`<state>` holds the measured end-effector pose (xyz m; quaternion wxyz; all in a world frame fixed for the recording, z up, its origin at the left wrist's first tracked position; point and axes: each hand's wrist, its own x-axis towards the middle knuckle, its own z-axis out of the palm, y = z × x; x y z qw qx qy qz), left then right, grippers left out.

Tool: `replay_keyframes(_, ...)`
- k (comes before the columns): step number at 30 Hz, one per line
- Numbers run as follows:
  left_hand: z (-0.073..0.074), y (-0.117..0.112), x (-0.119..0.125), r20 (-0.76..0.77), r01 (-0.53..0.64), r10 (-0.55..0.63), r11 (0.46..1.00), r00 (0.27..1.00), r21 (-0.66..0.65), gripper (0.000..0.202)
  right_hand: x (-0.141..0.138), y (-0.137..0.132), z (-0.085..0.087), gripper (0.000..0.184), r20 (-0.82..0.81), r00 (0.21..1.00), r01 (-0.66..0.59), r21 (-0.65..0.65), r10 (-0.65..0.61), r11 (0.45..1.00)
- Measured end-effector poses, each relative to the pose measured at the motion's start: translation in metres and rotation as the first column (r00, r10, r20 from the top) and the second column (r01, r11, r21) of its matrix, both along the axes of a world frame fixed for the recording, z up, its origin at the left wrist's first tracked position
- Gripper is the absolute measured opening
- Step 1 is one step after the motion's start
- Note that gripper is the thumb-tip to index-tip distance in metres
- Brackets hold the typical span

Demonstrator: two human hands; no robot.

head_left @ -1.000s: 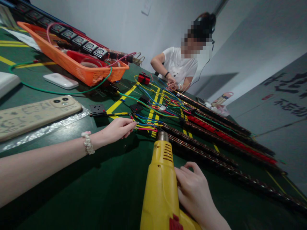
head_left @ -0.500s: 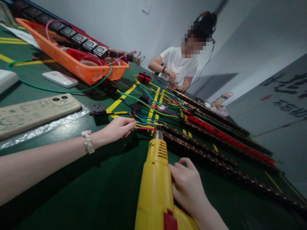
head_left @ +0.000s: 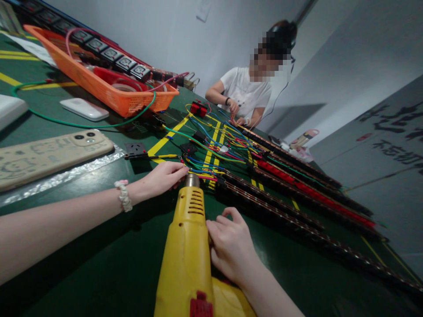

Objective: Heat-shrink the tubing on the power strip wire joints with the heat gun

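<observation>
My right hand (head_left: 231,246) grips a yellow heat gun (head_left: 187,246) whose metal nozzle (head_left: 192,179) points at a bundle of coloured wires (head_left: 205,169). My left hand (head_left: 161,178), with a pale scrunchie on the wrist, pinches the ends of those wires just left of the nozzle. The wires run from long dark power strips (head_left: 280,207) that lie across the green table (head_left: 99,264) to the right.
A phone in a beige case (head_left: 49,156) lies at the left beside a white device (head_left: 84,109). An orange basket (head_left: 99,88) with sockets stands behind them, a green cable (head_left: 76,125) looping round it. Another person in a white shirt (head_left: 246,94) handles wires at the far end.
The heat gun and my right hand have shifted left, bringing the nozzle close to my left fingertips. My left hand stays on the wires. The other person's hands have moved.
</observation>
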<state>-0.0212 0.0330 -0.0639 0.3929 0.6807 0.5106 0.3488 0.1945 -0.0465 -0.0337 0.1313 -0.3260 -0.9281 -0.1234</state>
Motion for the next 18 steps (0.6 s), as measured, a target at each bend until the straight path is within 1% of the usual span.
replay_keyframes(5, -0.001, 0.001, -0.001, 0.015, -0.001, 0.001, 1.0, 1.0, -0.007, 0.049, -0.001, -0.001, -0.001, 0.008, 0.003, 1.0, -0.001, -0.004, 0.001, 1.0)
replay_keyframes(10, 0.0, 0.001, -0.001, 0.016, 0.004, -0.004, 1.0, 1.0, 0.014, 0.048, 0.007, -0.003, 0.0, 0.01, -0.007, 1.0, 0.015, -0.022, -0.015, 1.0)
replay_keyframes(13, 0.0, 0.001, -0.001, 0.017, 0.008, -0.008, 1.0, 1.0, 0.004, 0.048, 0.017, -0.004, 0.0, 0.013, -0.028, 0.998, 0.046, -0.047, -0.047, 0.998)
replay_keyframes(18, -0.003, 0.002, -0.002, 0.026, 0.014, -0.014, 1.0, 1.0, -0.015, 0.047, 0.035, -0.006, -0.001, 0.018, -0.085, 0.988, 0.127, -0.041, -0.13, 0.991)
